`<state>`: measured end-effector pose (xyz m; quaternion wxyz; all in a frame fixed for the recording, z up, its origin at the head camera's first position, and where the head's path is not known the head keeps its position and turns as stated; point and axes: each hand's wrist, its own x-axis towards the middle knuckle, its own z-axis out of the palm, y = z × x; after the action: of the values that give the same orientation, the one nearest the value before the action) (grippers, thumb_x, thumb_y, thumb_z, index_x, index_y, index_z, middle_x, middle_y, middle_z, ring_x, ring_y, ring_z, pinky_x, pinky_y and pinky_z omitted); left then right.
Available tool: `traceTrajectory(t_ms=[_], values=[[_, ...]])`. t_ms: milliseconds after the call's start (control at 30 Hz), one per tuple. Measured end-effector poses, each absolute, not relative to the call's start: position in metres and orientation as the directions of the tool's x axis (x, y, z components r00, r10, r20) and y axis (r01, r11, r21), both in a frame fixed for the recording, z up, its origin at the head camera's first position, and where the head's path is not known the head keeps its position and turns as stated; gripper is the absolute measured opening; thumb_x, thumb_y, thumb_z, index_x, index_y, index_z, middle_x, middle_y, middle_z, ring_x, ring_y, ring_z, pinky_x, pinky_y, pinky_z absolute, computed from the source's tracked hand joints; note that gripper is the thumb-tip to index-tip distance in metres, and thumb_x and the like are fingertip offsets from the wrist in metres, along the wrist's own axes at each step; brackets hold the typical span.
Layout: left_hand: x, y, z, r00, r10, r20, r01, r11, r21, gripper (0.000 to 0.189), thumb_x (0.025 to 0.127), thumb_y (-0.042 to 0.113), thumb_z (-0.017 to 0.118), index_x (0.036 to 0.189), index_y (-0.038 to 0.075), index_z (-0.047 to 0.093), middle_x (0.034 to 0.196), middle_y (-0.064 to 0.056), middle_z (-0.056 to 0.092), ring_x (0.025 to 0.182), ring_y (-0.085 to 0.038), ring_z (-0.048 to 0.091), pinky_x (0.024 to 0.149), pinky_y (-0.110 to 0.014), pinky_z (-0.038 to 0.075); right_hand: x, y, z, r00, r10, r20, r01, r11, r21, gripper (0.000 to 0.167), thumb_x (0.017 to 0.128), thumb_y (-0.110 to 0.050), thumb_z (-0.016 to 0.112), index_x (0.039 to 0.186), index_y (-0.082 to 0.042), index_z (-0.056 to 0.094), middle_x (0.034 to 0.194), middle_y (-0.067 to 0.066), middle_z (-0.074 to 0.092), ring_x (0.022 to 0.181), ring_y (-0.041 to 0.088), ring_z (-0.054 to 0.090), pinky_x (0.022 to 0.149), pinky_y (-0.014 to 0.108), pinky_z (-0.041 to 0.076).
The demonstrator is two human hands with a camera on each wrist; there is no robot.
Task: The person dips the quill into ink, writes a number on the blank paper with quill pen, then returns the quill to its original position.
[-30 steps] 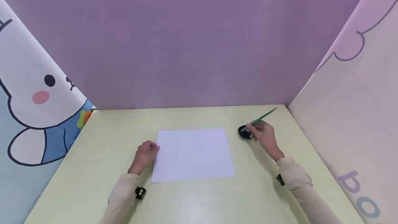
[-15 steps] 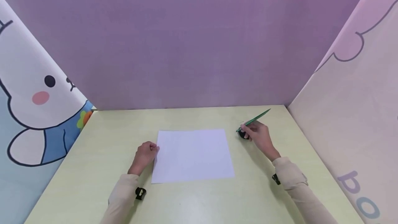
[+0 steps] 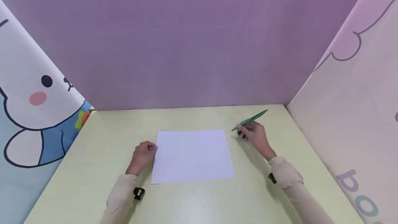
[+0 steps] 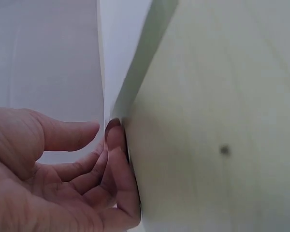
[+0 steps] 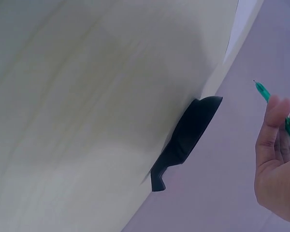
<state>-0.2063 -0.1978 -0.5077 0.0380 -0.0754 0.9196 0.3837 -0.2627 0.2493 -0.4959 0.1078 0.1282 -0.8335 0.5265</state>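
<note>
Booth-like tabletop spot: pale table [image 3: 186, 203], purple backdrop [image 3: 192, 44], cartoon-printed side panels [image 3: 23, 117].

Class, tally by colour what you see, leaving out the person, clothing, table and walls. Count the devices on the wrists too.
White: 1 (sheet of paper)
Green: 1 (pen)
Black: 3 (curved object, left wrist device, right wrist device)
Total: 5
</note>
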Motion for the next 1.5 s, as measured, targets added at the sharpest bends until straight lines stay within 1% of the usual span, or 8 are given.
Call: traceTrajectory(t_ms=[267,333,433,667,833,1000,1333,1500], values=[[-0.210,-0.202,-0.502,-0.984,-0.092,-0.150,-0.174,0.650,0.740,0.026,0.103,0.016,0.057,0.110,-0.005,0.070,0.090,-0.011,0.075,0.079,-0.018,0.069,0.069,-0.031,0.052,-0.245,0.230,-0.461,-0.941,-0.123,0.314,-0.336,0.421,-0.842,0.017,0.100,-0.003,0.068,0.105,0.013,0.072,0.084,0.030,0.072,0.059,0.002,0.061,0.056,0.045,0.058],[-0.209,-0.203,-0.503,-0.981,-0.089,-0.172,-0.190,0.617,0.764,0.026,0.103,0.015,0.057,0.112,-0.006,0.069,0.090,-0.013,0.075,0.076,-0.015,0.070,0.068,-0.029,0.055,-0.244,0.229,-0.461,-0.943,-0.123,0.311,-0.333,0.419,-0.845,0.018,0.100,-0.003,0.069,0.106,0.014,0.071,0.085,0.029,0.072,0.059,0.002,0.060,0.056,0.045,0.058],[-0.207,-0.203,-0.503,-0.975,-0.090,-0.203,-0.218,0.565,0.796,0.027,0.104,0.014,0.058,0.115,-0.009,0.067,0.092,-0.015,0.075,0.075,-0.014,0.071,0.069,-0.030,0.060,-0.243,0.227,-0.462,-0.944,-0.127,0.303,-0.328,0.416,-0.848,0.018,0.100,-0.002,0.069,0.107,0.014,0.070,0.087,0.029,0.073,0.059,0.004,0.062,0.056,0.041,0.058],[-0.204,-0.205,-0.504,-0.971,-0.084,-0.226,-0.237,0.505,0.830,0.027,0.101,0.010,0.064,0.118,-0.011,0.066,0.099,-0.019,0.074,0.077,-0.016,0.070,0.070,-0.031,0.062,-0.242,0.225,-0.459,-0.946,-0.139,0.293,-0.324,0.410,-0.853,0.019,0.100,-0.002,0.069,0.108,0.015,0.069,0.087,0.034,0.072,0.064,0.044,0.067,0.056,0.045,0.058],[-0.205,-0.206,-0.505,-0.971,-0.075,-0.226,-0.233,0.493,0.839,0.027,0.100,0.008,0.067,0.117,-0.011,0.066,0.100,-0.020,0.073,0.077,-0.015,0.070,0.070,-0.031,0.062,-0.243,0.222,-0.460,-0.950,-0.137,0.281,-0.313,0.421,-0.852,0.019,0.100,-0.002,0.069,0.109,0.015,0.069,0.088,0.031,0.073,0.067,0.039,0.071,0.061,0.053,0.059],[-0.205,-0.205,-0.505,-0.970,-0.075,-0.232,-0.239,0.490,0.839,0.026,0.099,0.008,0.067,0.116,-0.012,0.066,0.099,-0.020,0.073,0.077,-0.016,0.070,0.069,-0.030,0.062,-0.255,0.224,-0.480,-0.957,-0.143,0.254,-0.290,0.376,-0.880,0.021,0.101,-0.003,0.067,0.111,0.015,0.068,0.097,0.032,0.074,0.080,0.050,0.071,0.065,0.055,0.060],[-0.206,-0.206,-0.507,-0.973,-0.081,-0.216,-0.228,0.489,0.842,0.024,0.099,0.008,0.067,0.115,-0.011,0.067,0.096,-0.018,0.074,0.073,-0.014,0.069,0.067,-0.029,0.061,-0.266,0.221,-0.499,-0.948,-0.152,0.281,-0.317,0.341,-0.885,0.021,0.100,-0.012,0.071,0.109,0.007,0.071,0.093,0.029,0.074,0.075,0.040,0.071,0.060,0.037,0.061],[-0.204,-0.208,-0.507,-0.972,-0.078,-0.222,-0.231,0.494,0.838,0.025,0.099,0.008,0.066,0.115,-0.011,0.066,0.095,-0.017,0.073,0.073,-0.014,0.069,0.068,-0.030,0.062,-0.264,0.216,-0.498,-0.948,-0.154,0.277,-0.314,0.336,-0.888,0.017,0.100,-0.009,0.071,0.107,0.006,0.072,0.091,0.026,0.074,0.072,0.032,0.072,0.060,0.037,0.061]])
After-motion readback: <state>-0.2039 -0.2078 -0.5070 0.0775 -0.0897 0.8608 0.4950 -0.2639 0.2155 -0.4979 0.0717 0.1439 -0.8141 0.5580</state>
